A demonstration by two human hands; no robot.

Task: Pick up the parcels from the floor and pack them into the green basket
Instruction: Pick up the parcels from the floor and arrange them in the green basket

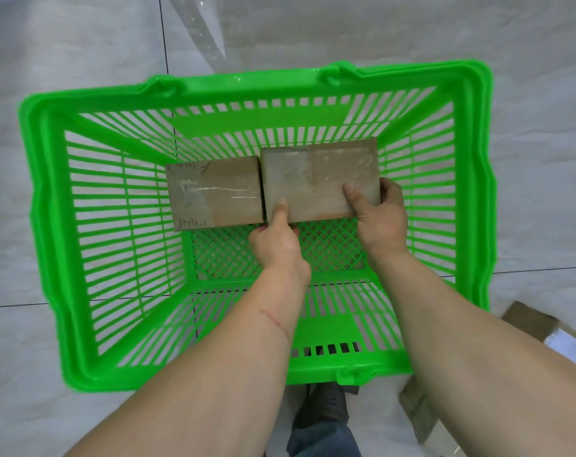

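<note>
Pale grey marbled floor tiles (527, 192) with dark grout lines; a dark shoe (326, 407) shows below.

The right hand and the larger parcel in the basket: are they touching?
Touching. The head view shows the right hand gripping the larger parcel's right corner, thumb lying on its top face.

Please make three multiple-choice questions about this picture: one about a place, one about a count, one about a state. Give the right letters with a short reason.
1. Where does the left parcel lie?
A. in the basket
B. on the floor outside it
C. on the person's shoe

2. How many parcels are inside the basket?
A. none
B. two
C. five

3. What is the state of the right parcel?
A. lying free, untouched
B. held by both hands
C. torn open

Answers: 1 A, it sits within the green walls. 2 B, two brown boxes stand side by side. 3 B, the left hand and right hand both grip it.
</note>
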